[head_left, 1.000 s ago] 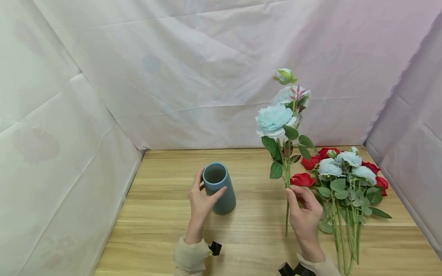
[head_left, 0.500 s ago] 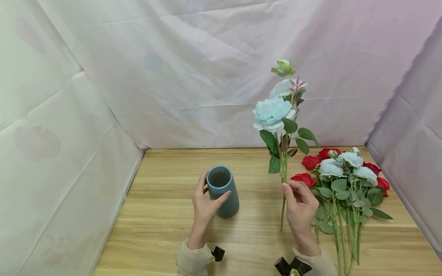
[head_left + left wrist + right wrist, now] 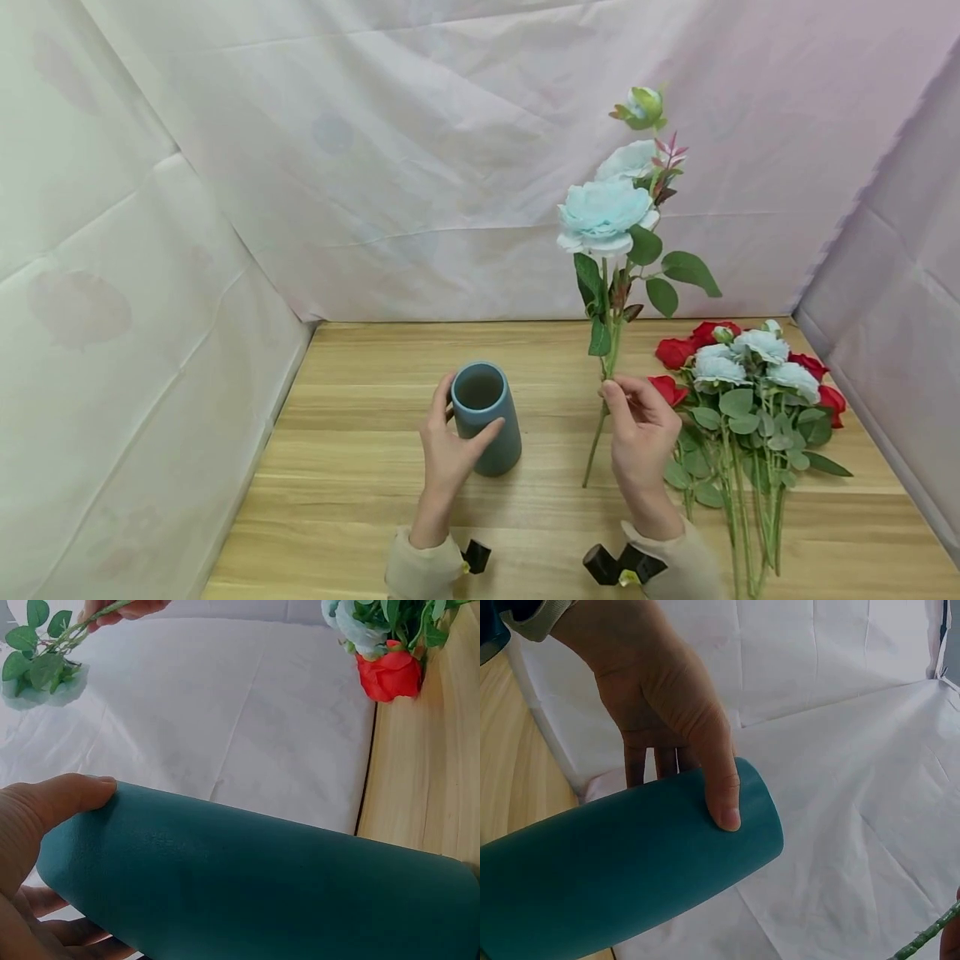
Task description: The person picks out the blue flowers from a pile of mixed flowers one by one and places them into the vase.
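Observation:
Upright on the table stands a blue-green vase [image 3: 491, 442], its round mouth facing up. My left hand [image 3: 447, 457] grips it near the rim, thumb on the near side and fingers round the far left side; the left wrist view shows the thumb on the vase wall [image 3: 247, 877]. To the right, my right hand [image 3: 643, 442] pinches the green stem of a light-blue flower spray [image 3: 606, 217] between thumb and fingers. The blooms point up and the bare stem end slants down to the left, above the table and apart from the vase.
On the right of the wooden table [image 3: 360, 500] lies a bunch of light-blue flowers [image 3: 761, 346] and red roses [image 3: 675, 353], their stems toward the front edge. Pale cloth [image 3: 450, 167] hangs behind the table and on both sides.
My right hand has lifted the flower spray and moved it slightly left, and its stem end now slants toward the vase. My left hand and the vase have shifted slightly right.

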`<state>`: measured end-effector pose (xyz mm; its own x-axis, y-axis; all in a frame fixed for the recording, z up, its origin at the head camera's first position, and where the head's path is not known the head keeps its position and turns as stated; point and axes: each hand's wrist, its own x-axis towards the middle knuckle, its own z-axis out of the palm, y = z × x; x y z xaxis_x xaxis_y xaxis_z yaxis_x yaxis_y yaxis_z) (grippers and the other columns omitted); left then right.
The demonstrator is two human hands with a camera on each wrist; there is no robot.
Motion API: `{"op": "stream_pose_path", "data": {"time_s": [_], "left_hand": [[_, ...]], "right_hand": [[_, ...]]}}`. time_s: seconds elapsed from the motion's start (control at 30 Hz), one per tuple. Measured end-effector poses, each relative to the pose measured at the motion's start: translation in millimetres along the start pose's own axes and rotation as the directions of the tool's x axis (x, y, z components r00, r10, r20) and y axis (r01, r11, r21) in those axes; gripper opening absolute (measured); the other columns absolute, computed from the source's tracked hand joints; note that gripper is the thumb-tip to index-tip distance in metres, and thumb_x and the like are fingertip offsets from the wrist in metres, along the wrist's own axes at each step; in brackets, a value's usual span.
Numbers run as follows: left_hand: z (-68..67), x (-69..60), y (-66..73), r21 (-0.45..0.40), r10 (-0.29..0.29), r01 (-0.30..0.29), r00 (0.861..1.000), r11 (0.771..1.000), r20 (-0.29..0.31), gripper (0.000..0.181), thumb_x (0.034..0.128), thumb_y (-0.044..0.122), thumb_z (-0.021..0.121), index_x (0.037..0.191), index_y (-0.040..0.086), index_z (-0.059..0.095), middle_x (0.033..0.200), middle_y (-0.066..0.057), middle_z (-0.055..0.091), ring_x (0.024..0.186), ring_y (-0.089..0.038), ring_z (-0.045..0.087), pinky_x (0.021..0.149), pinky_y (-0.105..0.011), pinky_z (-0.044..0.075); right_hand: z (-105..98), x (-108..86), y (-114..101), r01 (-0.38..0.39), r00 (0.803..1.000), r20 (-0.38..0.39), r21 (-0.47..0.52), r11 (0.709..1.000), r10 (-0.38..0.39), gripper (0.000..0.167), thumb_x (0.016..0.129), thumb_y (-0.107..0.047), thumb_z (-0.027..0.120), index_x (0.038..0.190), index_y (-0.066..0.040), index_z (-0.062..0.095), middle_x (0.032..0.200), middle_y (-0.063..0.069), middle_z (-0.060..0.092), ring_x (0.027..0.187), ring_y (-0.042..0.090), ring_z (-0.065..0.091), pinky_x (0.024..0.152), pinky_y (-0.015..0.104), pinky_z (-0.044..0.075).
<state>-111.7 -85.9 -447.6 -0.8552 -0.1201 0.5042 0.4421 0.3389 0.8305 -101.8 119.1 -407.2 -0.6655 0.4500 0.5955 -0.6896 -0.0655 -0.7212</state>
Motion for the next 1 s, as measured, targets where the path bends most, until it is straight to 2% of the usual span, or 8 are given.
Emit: {"op": "stream_pose_path", "data": {"time_s": [0.23, 0.5, 0.67, 0.73, 0.8, 0.87, 0.93, 1.0], "left_hand": [[-5.8, 2.9, 30.7, -0.005, -0.01, 0.01, 1.0, 1.0, 0.012, 0.072, 0.0611, -0.005, 0.082, 0.124, -0.011, 0.048, 0.112, -0.028, 0.059, 0.097, -0.045, 0.058, 0.075, -0.056, 0.049], [-1.6, -2.5, 0.6, 0.003, 0.001, -0.001, 0.999, 1.0, 0.041, 0.077, 0.0618, 0.005, 0.086, 0.129, 0.001, 0.049, 0.116, -0.017, 0.061, 0.099, -0.035, 0.059, 0.075, -0.052, 0.05], [-2.7, -2.7, -1.1, 0.035, -0.03, 0.027, 0.996, 0.999, 0.088, 0.08, 0.0659, 0.015, 0.085, 0.133, 0.003, 0.043, 0.121, -0.013, 0.057, 0.11, -0.03, 0.054, 0.086, -0.054, 0.045], [-2.8, -3.2, 1.9, 0.056, -0.03, 0.026, 0.997, 0.998, 0.07, 0.08, 0.0676, 0.016, 0.084, 0.134, 0.002, 0.041, 0.126, -0.013, 0.054, 0.116, -0.031, 0.05, 0.092, -0.057, 0.04], [-1.9, -3.6, 6.0, 0.07, 0.019, -0.02, 1.0, 0.997, 0.009, 0.076, 0.0693, 0.015, 0.082, 0.133, 0.0, 0.042, 0.128, -0.015, 0.052, 0.119, -0.032, 0.047, 0.096, -0.057, 0.036], [-0.3, -3.3, 11.8, 0.076, 0.129, -0.123, 0.988, 0.99, -0.083, 0.064, 0.0718, 0.01, 0.078, 0.127, -0.003, 0.048, 0.125, -0.017, 0.053, 0.117, -0.033, 0.048, 0.096, -0.053, 0.039], [2.6, -2.1, 20.4, 0.062, 0.259, -0.253, 0.954, 0.966, -0.153, 0.045, 0.0737, 0.002, 0.072, 0.116, -0.004, 0.057, 0.114, -0.018, 0.058, 0.108, -0.031, 0.054, 0.091, -0.044, 0.044], [6.8, -0.5, 31.5, 0.007, 0.364, -0.368, 0.916, 0.93, -0.168, 0.029, 0.075, -0.005, 0.067, 0.103, -0.006, 0.062, 0.101, -0.017, 0.062, 0.096, -0.029, 0.058, 0.084, -0.037, 0.048]], "right_hand": [[13, 3.3, -4, -0.015, 1.0, 0.002, 0.034, 0.999, 0.015, 0.008, 0.084, 0.01, 0.062, 0.083, 0.018, 0.061, 0.077, 0.001, 0.065, 0.072, 0.009, 0.061, 0.065, 0.018, 0.05], [25, 7.4, -4, 0.021, 1.0, 0.005, 0.146, 0.989, -0.022, 0.009, 0.083, 0.009, 0.063, 0.083, 0.018, 0.062, 0.077, 0.005, 0.066, 0.072, 0.012, 0.063, 0.067, 0.02, 0.051], [32, 8.4, -4, 0.033, 0.999, 0.017, 0.205, 0.978, -0.037, 0.008, 0.084, 0.009, 0.062, 0.085, 0.017, 0.063, 0.078, 0.007, 0.066, 0.073, 0.013, 0.062, 0.068, 0.02, 0.051], [35, 7.7, -4, 0.031, 0.999, 0.019, 0.207, 0.978, -0.036, 0.007, 0.084, 0.009, 0.062, 0.085, 0.016, 0.064, 0.078, 0.006, 0.066, 0.074, 0.013, 0.062, 0.068, 0.02, 0.051], [37, 6.5, -4, 0.025, 0.999, 0.023, 0.208, 0.978, -0.03, 0.006, 0.084, 0.01, 0.061, 0.085, 0.015, 0.064, 0.078, 0.005, 0.066, 0.074, 0.013, 0.062, 0.069, 0.02, 0.051], [38, 5.5, -4, 0.02, 0.999, 0.025, 0.204, 0.979, -0.025, 0.005, 0.084, 0.011, 0.061, 0.085, 0.013, 0.065, 0.078, 0.004, 0.066, 0.074, 0.012, 0.062, 0.069, 0.02, 0.051], [40, 4.8, -3, 0.017, 0.999, 0.024, 0.201, 0.98, -0.023, 0.006, 0.083, 0.013, 0.06, 0.085, 0.011, 0.066, 0.078, 0.004, 0.066, 0.074, 0.012, 0.062, 0.069, 0.02, 0.051], [41, 4.3, -3, 0.017, 1.0, 0.016, 0.2, 0.98, -0.021, 0.008, 0.083, 0.013, 0.061, 0.085, 0.01, 0.067, 0.078, 0.004, 0.066, 0.074, 0.012, 0.062, 0.069, 0.02, 0.051]]}}
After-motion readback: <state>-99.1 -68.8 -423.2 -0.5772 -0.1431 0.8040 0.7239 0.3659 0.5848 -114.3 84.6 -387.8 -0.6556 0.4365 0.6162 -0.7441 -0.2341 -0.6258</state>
